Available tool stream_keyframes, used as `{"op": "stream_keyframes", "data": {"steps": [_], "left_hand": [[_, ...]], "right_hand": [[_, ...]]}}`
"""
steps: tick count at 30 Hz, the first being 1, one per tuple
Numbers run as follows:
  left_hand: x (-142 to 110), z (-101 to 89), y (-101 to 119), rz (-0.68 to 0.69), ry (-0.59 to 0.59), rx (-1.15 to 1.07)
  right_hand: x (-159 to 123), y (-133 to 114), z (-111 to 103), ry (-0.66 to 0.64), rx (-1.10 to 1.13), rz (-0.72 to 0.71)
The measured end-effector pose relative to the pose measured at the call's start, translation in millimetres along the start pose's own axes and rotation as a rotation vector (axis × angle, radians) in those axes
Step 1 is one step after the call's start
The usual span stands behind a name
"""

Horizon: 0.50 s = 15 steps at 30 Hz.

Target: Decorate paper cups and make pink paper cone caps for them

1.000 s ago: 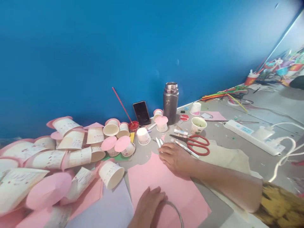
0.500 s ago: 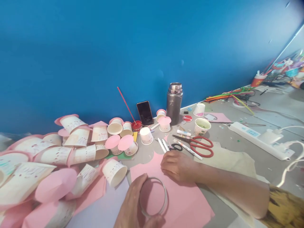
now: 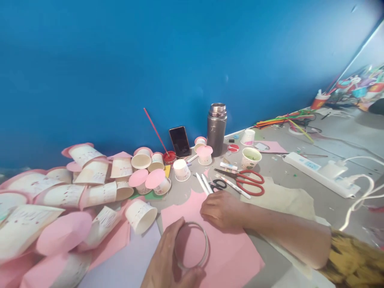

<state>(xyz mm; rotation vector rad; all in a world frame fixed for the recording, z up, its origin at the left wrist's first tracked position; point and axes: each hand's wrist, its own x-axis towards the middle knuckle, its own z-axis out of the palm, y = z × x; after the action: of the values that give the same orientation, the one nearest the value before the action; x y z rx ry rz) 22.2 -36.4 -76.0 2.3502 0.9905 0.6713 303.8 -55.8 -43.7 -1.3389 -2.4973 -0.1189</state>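
My left hand is curled round a thin grey ring, which rests on a sheet of pink paper. Pink paper shows through the ring. At the sheet's far edge lies my right hand, its fingers bent inward and pressed together on the paper. Whatever is under those fingers is hidden. Just beyond it are two white pens, a small pair of black-handled scissors, a white marker and large red-handled scissors.
Paper cups with pink discs are heaped at the left. Along the blue wall stand a phone and a grey flask. A patterned cup sits behind the scissors. To the right lie a power strip and white cables.
The whole view has shifted slightly, so things appear a little further left. Both hands keep their places on the pink paper, and the ring is still in my left hand.
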Motion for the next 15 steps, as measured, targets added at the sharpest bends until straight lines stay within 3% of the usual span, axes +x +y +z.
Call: {"op": "stream_keyframes", "data": {"steps": [4,9,15], "left_hand": [[-1.2,-1.8,10.4,0.077,0.057,0.022],[1.9,-10.9,22.1,0.162,-0.053,0.052],[11.2,-21.8,31.3,0.123,0.079,0.169]], "right_hand": [[-2.8,-2.2,-1.8,0.018,0.051,0.023],[-5.4,-2.3,-1.6,0.039,0.074,0.012],[-6.5,-2.1,-4.0,0.077,0.105,0.003]]}}
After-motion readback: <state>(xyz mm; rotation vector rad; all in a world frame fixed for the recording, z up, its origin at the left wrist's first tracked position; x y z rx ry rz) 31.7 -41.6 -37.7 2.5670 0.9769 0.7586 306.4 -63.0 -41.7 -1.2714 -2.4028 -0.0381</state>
